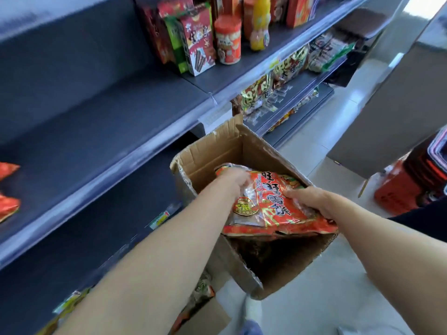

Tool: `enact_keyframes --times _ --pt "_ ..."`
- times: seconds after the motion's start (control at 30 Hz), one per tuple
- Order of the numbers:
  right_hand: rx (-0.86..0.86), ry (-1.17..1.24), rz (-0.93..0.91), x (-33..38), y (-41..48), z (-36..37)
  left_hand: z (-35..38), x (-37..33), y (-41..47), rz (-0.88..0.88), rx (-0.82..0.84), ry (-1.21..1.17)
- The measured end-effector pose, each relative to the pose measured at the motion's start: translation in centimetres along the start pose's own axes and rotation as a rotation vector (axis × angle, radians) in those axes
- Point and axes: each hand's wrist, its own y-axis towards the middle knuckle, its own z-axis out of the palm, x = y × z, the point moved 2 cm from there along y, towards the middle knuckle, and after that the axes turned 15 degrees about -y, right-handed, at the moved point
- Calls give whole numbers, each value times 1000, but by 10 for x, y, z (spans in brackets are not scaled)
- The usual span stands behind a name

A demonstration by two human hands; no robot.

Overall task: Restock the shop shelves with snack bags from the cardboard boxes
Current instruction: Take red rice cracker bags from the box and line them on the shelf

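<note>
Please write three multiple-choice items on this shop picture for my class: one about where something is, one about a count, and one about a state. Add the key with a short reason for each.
1. Where is the red snack bag?
A. over the open cardboard box
B. in a fridge
C. on a checkout counter

2. How many hands grip the bag?
A. none
B. one
C. two

3. What state is the box in?
A. taped shut
B. open at the top
C. flattened

Key:
1 A: the bag lies across the box's mouth.
2 C: the left hand grips its far end and the right hand grips its near side.
3 B: the flaps stand up and the inside shows.
</note>
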Motion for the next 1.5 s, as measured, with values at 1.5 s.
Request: enact_keyframes --times 1.5 --pt "-346 -303 -990 480 -48 203 -450 -64 12 737 -967 -430"
